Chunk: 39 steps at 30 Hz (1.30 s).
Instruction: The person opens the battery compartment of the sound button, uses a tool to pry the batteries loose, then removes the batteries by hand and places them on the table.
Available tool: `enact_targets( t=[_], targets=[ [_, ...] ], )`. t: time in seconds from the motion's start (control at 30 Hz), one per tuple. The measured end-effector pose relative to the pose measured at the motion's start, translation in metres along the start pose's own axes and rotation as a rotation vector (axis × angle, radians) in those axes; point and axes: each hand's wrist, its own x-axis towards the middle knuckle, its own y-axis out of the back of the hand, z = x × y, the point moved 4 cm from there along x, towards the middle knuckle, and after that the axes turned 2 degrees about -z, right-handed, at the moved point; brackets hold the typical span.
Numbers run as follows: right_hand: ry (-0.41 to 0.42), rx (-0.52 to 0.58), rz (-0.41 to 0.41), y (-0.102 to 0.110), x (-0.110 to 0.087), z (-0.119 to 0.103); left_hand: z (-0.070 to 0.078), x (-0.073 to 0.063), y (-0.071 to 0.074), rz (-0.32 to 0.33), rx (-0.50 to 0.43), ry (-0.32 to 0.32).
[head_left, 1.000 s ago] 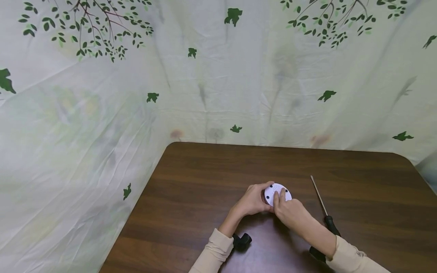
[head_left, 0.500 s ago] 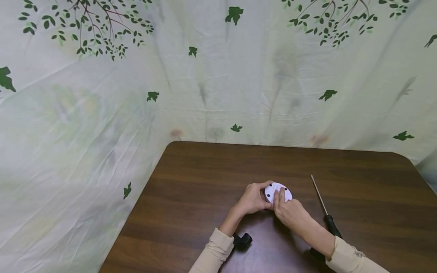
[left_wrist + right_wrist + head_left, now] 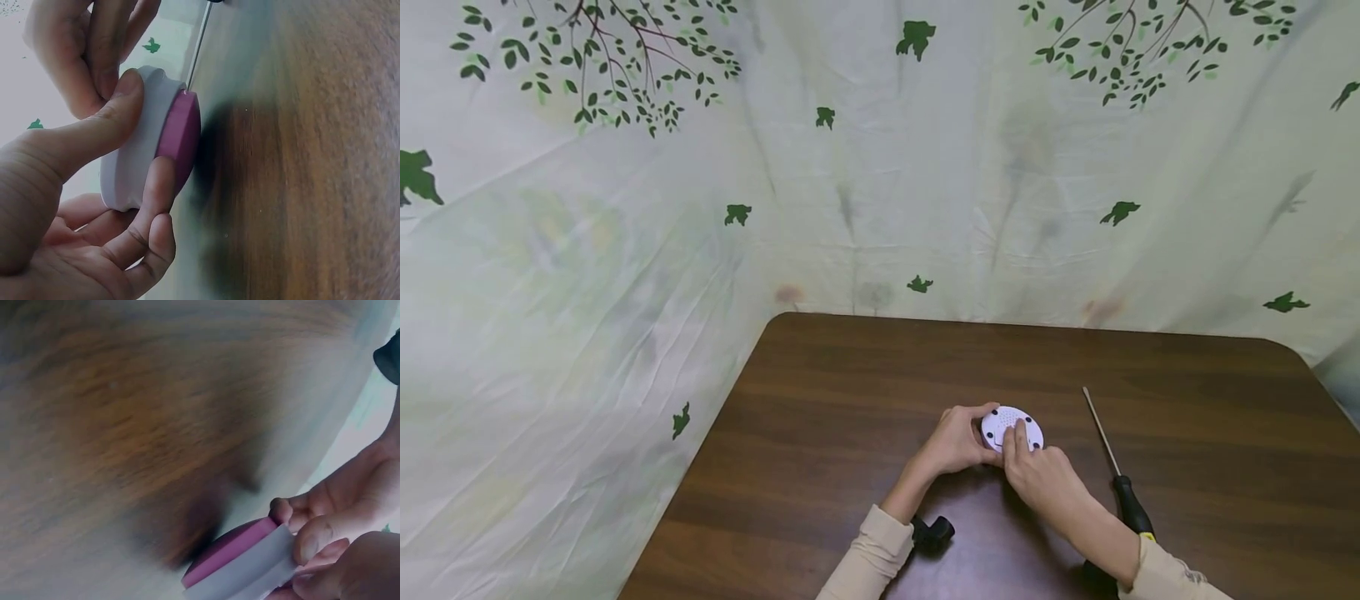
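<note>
A round device point(image 3: 997, 423) with a white, perforated face and dark dots near its edge is held above the table; its other side is pink, as the left wrist view shows on the pink half point(image 3: 180, 128). My left hand point(image 3: 953, 439) grips it by the rim, thumb on the white part and fingers round toward the pink. My right hand point(image 3: 1054, 485) touches the white face with two extended fingers. In the right wrist view the device's white side point(image 3: 247, 572) is partly cut off by the frame edge. What lies under the right fingertips is hidden.
A screwdriver point(image 3: 1132, 505) with a black handle and long metal shaft lies right of my right hand, its end hidden by the forearm. A black object point(image 3: 933, 533) shows beside my left wrist. The brown table point(image 3: 850, 375) meets a leaf-patterned cloth point(image 3: 880, 183) behind.
My right hand has shifted slightly down and right, its fingers sliding a little across the white face. The left hand keeps its grip. A yellow band on the screwdriver handle now shows.
</note>
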Motion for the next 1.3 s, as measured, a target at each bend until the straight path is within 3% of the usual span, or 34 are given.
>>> enact_targets(
  t=[0.6,0.73,0.97,1.3],
  targets=[
    [-0.081,0.117,0.086,0.010,-0.004,0.005,0.002,-0.003,0.000,-0.002,-0.013,0.042],
    [-0.100,0.172,0.065,0.011,-0.004,0.006,0.002,-0.003,0.000,0.000,-0.008,0.046],
    [-0.127,0.399,0.013,0.009,0.000,0.021,0.003,-0.001,0.001,-0.014,0.016,0.014],
    [-0.173,0.693,-0.152,0.004,0.005,0.047,0.001,-0.002,0.003,-0.035,-0.010,0.000]
  ],
)
